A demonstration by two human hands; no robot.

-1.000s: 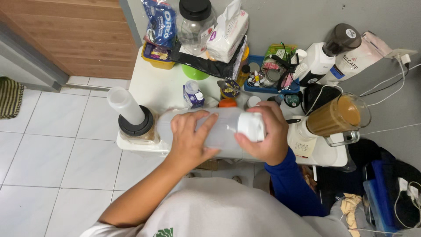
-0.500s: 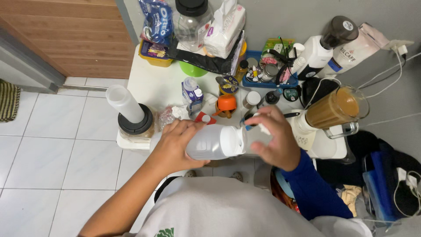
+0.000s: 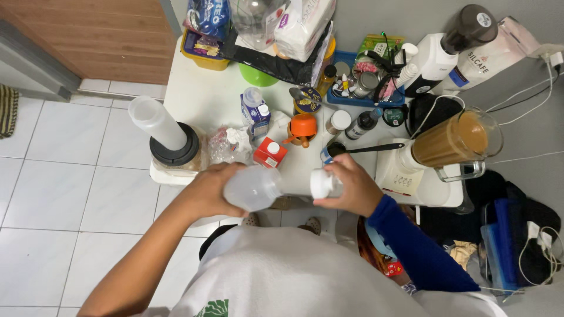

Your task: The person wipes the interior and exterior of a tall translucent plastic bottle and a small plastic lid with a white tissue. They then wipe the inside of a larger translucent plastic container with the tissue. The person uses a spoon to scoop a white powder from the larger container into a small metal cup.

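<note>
Spreading across the bottom of the view, the person's pale shirt fills the foreground, with both arms reaching up from it toward twelve o'clock. The bare left arm runs from seven o'clock up to the left hand (image 3: 208, 191), whose fingers wrap around the base of a translucent plastic bottle (image 3: 258, 188) held on its side. The right arm, in a blue sleeve (image 3: 420, 246), comes in from five o'clock; the right hand (image 3: 349, 188) cups the bottle's neck end, fingers closed around the white cap (image 3: 321, 183). The bottle lies level between the two hands, just over the near edge of the counter (image 3: 205, 97).

Beyond it, the white counter is crowded. At ten o'clock from the bottle stands a blender base with a tall frosted cup (image 3: 161, 129); at two o'clock sits a blender jug (image 3: 455, 141) full of brown liquid. Closer in are a crumpled clear bag (image 3: 229, 144), a small red carton (image 3: 270, 154), a blue and white carton (image 3: 255, 113) and an orange lidded cup (image 3: 304, 127). A blue tray of small bottles (image 3: 364, 85) sits at one o'clock.

White floor tiles (image 3: 59, 194) cover the left side, meeting a wooden door (image 3: 88, 35) at eleven o'clock.
</note>
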